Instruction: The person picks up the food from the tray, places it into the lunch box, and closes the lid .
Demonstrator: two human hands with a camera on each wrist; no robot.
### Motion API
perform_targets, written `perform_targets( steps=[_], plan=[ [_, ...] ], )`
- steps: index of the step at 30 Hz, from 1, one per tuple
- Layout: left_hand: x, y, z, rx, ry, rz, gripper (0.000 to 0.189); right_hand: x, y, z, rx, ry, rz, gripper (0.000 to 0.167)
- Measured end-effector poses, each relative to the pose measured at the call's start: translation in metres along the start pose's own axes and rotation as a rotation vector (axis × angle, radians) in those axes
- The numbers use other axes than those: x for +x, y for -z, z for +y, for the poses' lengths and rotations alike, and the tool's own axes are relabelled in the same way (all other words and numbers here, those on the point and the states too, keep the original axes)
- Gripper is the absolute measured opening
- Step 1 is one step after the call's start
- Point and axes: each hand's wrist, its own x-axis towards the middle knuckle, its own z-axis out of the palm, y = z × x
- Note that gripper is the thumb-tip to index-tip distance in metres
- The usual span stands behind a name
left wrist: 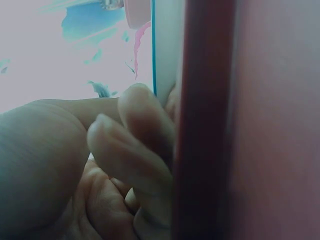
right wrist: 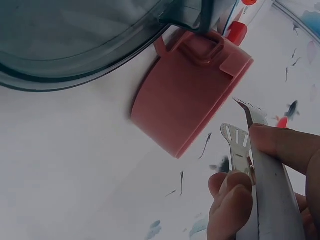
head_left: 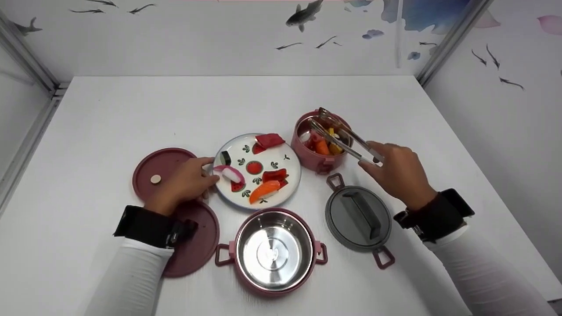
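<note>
My right hand (head_left: 397, 173) grips metal tongs (head_left: 347, 139) with parted arms, their tips over the mouth of a pink pot (head_left: 322, 162). Orange and yellow food pieces (head_left: 322, 147) lie in that pot. In the right wrist view, thumb and fingers press the tongs (right wrist: 272, 190) from both sides. My left hand (head_left: 186, 180) holds the left rim of a white patterned plate (head_left: 228, 145). On the plate lie an orange piece with white underside (head_left: 264, 191), a pink-and-white piece (head_left: 232, 174), a dark green piece (head_left: 225, 158) and red pieces (head_left: 270, 140).
A second pink pot (head_left: 274, 254), steel inside, stands in front of the plate. Right of it lies a grey lidded pan (head_left: 358, 219) with two loop handles. Two dark red round lids (head_left: 199, 245) lie under and beside my left forearm. A printed wall (head_left: 197, 44) borders the table's back.
</note>
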Motion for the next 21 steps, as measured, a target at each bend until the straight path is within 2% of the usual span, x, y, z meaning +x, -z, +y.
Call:
perform_targets(
  steps=[6,12,16,21],
  plan=[
    [0.0,0.001,0.0,-0.003,-0.008,-0.006,0.054,0.005,-0.004,-0.021,0.036,0.043,-0.021,0.047],
    [0.0,0.001,-0.001,-0.008,-0.001,0.0,0.055,0.017,-0.018,-0.047,0.061,0.059,-0.105,0.052],
    [0.0,0.0,-0.002,0.001,-0.015,0.005,0.055,0.025,-0.032,-0.06,0.021,0.067,-0.149,0.053],
    [0.001,0.0,-0.001,0.012,-0.022,0.006,0.055,0.033,-0.046,-0.067,-0.035,0.083,-0.171,0.046]
  ],
)
